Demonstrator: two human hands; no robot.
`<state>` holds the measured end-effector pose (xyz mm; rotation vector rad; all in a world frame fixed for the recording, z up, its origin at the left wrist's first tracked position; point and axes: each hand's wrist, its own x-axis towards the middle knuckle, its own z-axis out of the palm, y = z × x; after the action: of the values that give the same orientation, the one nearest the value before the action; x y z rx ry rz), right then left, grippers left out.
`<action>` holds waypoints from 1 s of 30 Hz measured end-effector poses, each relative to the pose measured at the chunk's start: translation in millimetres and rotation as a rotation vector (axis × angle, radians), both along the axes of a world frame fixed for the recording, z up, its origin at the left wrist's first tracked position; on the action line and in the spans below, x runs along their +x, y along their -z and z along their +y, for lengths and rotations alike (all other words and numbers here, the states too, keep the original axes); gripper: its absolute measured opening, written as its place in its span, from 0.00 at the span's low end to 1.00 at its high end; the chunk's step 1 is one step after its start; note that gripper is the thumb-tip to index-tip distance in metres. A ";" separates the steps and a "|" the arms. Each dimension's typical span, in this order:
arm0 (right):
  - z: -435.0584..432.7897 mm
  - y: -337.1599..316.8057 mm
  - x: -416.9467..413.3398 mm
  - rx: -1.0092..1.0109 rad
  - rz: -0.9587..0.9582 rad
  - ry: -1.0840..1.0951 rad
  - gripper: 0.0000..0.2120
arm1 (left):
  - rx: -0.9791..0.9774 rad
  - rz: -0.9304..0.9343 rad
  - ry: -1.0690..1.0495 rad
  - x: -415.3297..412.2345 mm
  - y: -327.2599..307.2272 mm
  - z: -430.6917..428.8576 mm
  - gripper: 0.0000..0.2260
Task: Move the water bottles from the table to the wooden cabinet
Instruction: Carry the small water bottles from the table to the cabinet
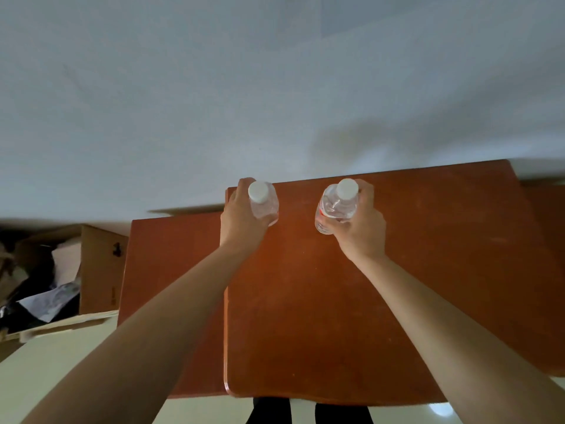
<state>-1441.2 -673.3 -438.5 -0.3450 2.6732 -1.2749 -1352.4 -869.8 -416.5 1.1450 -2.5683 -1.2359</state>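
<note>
I look straight down on the reddish-brown top of the wooden cabinet [382, 301]. My left hand [240, 223] is wrapped around a clear water bottle [264, 205] with a white cap, held upright over the cabinet's far left corner. My right hand [359, 228] grips a second clear water bottle [336, 206], white-capped with a trace of red label, tilted slightly left, over the far middle of the top. Whether either bottle's base touches the wood is hidden by the hands.
A pale wall [275, 87] rises directly behind the cabinet. To the left sits an open cardboard box [101, 264] stuffed with paper and dark items. A lower wooden side panel [171, 270] adjoins the cabinet's left. Pale floor [55, 362] lies below left.
</note>
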 end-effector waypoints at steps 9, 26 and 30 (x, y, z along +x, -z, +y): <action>-64.2 24.2 -49.7 -0.031 -0.050 -0.119 0.39 | 0.015 0.028 0.035 -55.2 33.3 -38.0 0.29; -79.3 41.1 -59.2 0.096 -0.017 -0.244 0.40 | 0.072 0.025 0.153 -59.5 42.3 -48.1 0.30; -59.1 31.4 -48.7 0.234 0.058 -0.307 0.44 | 0.046 -0.019 0.163 -51.5 33.1 -37.1 0.39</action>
<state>-1489.9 -732.4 -469.9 -0.7327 2.6456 -0.8675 -1403.9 -906.9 -449.6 0.9757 -2.7076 -1.3294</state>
